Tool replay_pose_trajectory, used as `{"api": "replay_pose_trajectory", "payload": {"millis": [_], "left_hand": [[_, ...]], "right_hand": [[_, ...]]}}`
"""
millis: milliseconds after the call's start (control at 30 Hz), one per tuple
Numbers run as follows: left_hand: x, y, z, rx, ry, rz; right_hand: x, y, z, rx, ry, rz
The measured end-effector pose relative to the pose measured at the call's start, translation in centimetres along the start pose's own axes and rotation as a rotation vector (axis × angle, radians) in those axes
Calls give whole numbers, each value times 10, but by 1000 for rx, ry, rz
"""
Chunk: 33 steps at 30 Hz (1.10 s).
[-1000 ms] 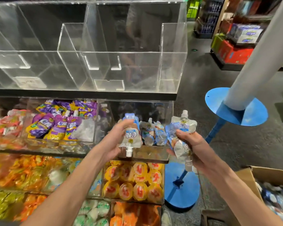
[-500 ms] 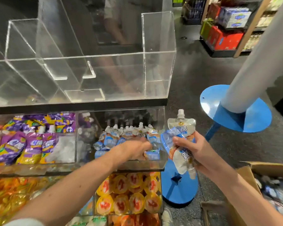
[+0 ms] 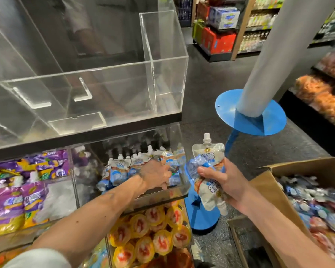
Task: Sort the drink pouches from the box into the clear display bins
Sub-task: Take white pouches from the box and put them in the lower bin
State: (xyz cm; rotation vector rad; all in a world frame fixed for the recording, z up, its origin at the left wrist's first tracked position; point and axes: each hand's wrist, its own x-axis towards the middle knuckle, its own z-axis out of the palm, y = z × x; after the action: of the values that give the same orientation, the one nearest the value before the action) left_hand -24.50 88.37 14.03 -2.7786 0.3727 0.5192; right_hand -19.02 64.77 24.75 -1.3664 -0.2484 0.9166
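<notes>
Pouches (image 3: 208, 163) sit clamped in right hand (image 3: 223, 183); left hand's (image 3: 157, 176) grip, inside bin (image 3: 168, 198), cannot be told.

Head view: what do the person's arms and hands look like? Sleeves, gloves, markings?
Both hands are bare: no gloves or watch show. The left hand has a small dark marking near the wrist; the left forearm has a faint dark mark and a few spots, with a white sleeve above it. The right hand and right forearm show no markings and no sleeve.

My left hand (image 3: 159, 174) stretched forward, palm down, fingertips hidden, my right hand (image 3: 223, 183) beside it, fingers curled round pouches (image 3: 208, 152)
</notes>
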Motion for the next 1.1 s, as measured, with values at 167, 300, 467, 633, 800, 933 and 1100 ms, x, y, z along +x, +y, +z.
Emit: {"api": "replay_pose_trajectory", "payload": {"millis": [167,300,467,633,800,933,1100], "left_hand": [[-7,-4,-1,27,11,-32],[-16,-3,-7,6,12,-26],[-26,4,-6,-90,61,-71],[-25,3,-1,-60,102,-25],[-20,2,-10,-22,47,-42],[-28,5,-14,-179,-1,-72],[-50,0,-34,-497,330,-188]], "right_hand": [[-2,-1,9,34,1,8],[-1,-2,14,40,-17,-2],[1,-3,18,47,-63,-6],[4,-2,22,55,-84,12],[5,-1,23,52,-87,17],[6,1,20,41,-83,18],[9,0,21,62,-53,5]]}}
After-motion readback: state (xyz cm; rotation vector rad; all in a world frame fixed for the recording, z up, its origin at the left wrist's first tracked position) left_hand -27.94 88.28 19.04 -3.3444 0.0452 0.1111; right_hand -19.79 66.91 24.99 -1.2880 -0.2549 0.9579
